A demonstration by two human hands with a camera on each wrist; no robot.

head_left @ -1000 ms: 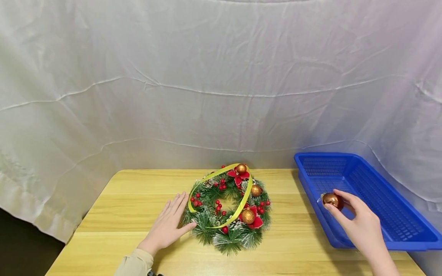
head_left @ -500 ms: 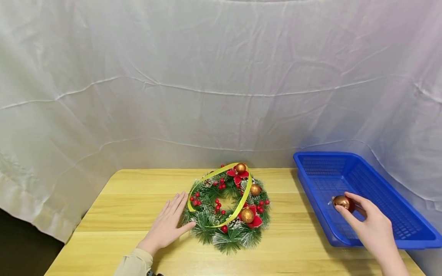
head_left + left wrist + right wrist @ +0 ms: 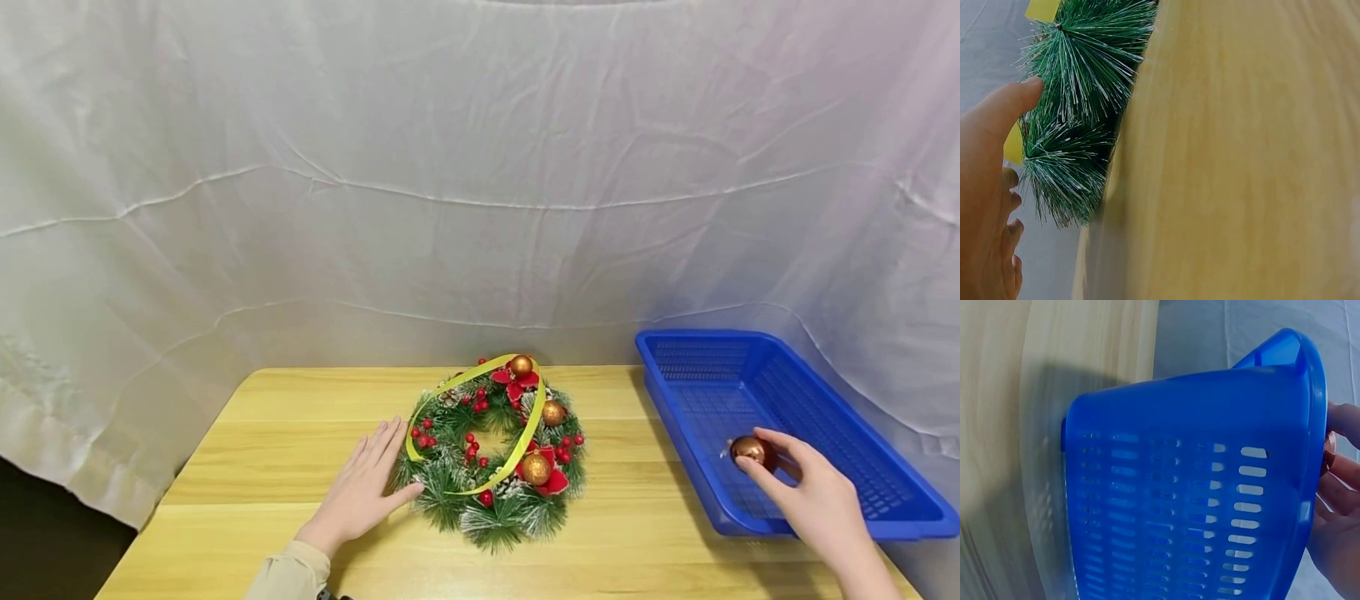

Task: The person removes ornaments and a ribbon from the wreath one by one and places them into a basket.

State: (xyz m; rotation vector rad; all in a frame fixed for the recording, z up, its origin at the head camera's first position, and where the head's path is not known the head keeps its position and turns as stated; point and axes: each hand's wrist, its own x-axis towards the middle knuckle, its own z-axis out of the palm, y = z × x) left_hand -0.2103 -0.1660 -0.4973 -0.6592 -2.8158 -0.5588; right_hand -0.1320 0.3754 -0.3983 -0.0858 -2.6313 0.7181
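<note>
A green pine wreath (image 3: 491, 454) with red berries, gold balls and a yellow ribbon lies on the wooden table (image 3: 262, 450). My left hand (image 3: 363, 487) lies flat on the table, fingers straight, its thumb touching the wreath's left edge; the left wrist view shows the thumb against the pine needles (image 3: 1079, 112). My right hand (image 3: 806, 492) pinches a gold ball ornament (image 3: 751, 451) with its fingertips, low inside the blue basket (image 3: 885, 467). The right wrist view shows the basket's slotted outer wall (image 3: 1197, 487) and my fingers (image 3: 1338, 487) beyond its rim.
A white wrinkled cloth (image 3: 480, 183) hangs behind the table and drapes down both sides. The blue basket stands at the table's right edge. Bare wood lies in front of the wreath and to its left.
My right hand has carried the gold ball rightward and down, from above the basket's near rim to deeper inside the basket. The left hand and the wreath have stayed put.
</note>
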